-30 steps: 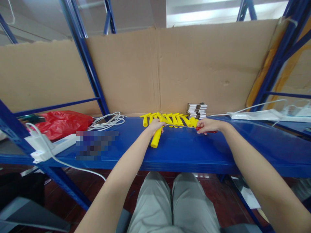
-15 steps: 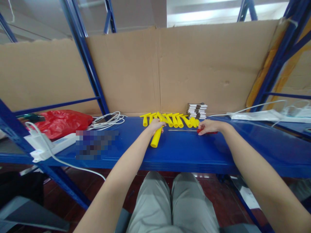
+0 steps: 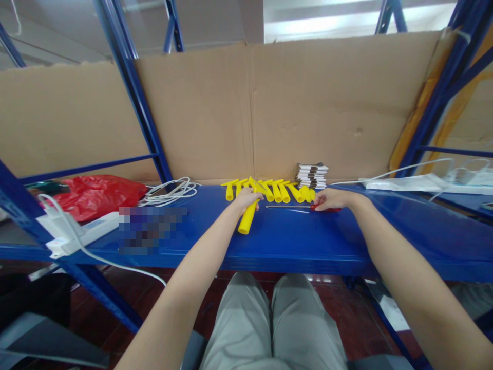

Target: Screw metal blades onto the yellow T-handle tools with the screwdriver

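My left hand (image 3: 247, 199) is closed round a yellow T-shaped piece (image 3: 246, 221), whose wide round end points down toward me. To the right, my right hand (image 3: 325, 199) has its fingers closed on the red handle of a screwdriver (image 3: 288, 207). The long thin shaft points left, close above the blue shelf, and its tip is a short way right of the yellow piece. Behind both hands, several similar yellow pieces (image 3: 284, 192) lie in a row, partly hidden by my left hand.
A stack of folded white and dark items (image 3: 311, 176) stands by the cardboard wall (image 3: 200, 113). At the left lie a coiled white cable (image 3: 173, 191), a red plastic bag (image 3: 102, 195) and a white power strip (image 3: 102, 225). A white packet (image 3: 408, 182) lies at the right.
Almost nothing differs. My right hand and the screwdriver have shifted very slightly left; my left hand still holds the yellow piece.
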`<state>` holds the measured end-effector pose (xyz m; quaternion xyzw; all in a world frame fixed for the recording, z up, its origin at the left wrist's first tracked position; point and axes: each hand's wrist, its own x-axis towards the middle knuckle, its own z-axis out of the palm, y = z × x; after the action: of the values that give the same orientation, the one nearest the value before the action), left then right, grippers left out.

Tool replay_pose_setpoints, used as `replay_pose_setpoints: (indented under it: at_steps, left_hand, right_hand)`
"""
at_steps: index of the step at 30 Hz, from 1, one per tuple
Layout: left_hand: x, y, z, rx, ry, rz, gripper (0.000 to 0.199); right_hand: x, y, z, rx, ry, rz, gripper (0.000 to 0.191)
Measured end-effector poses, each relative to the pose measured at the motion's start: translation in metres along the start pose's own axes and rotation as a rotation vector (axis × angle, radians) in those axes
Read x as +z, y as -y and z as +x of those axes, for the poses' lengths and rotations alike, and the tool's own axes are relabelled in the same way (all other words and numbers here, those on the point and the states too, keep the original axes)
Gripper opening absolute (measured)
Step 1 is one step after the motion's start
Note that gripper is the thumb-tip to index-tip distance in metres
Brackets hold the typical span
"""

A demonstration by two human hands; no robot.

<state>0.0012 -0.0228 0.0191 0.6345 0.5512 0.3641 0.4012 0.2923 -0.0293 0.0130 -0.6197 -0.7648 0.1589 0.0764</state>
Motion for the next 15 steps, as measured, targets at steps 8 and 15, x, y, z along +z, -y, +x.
replay_pose_setpoints:
  at_steps: [8, 15]
  left_hand:
    - [0.0, -0.001, -0.002, 0.016, -0.002, -0.016, 0.012]
    - [0.001, -0.001, -0.001, 0.015, 0.009, -0.017, 0.01]
  right_hand:
    - [-0.01, -0.016, -0.009, 0.134, 0.004, -0.111, 0.022]
    - [-0.015, -0.04, -0.006, 0.161, 0.013, -0.142, 0.026]
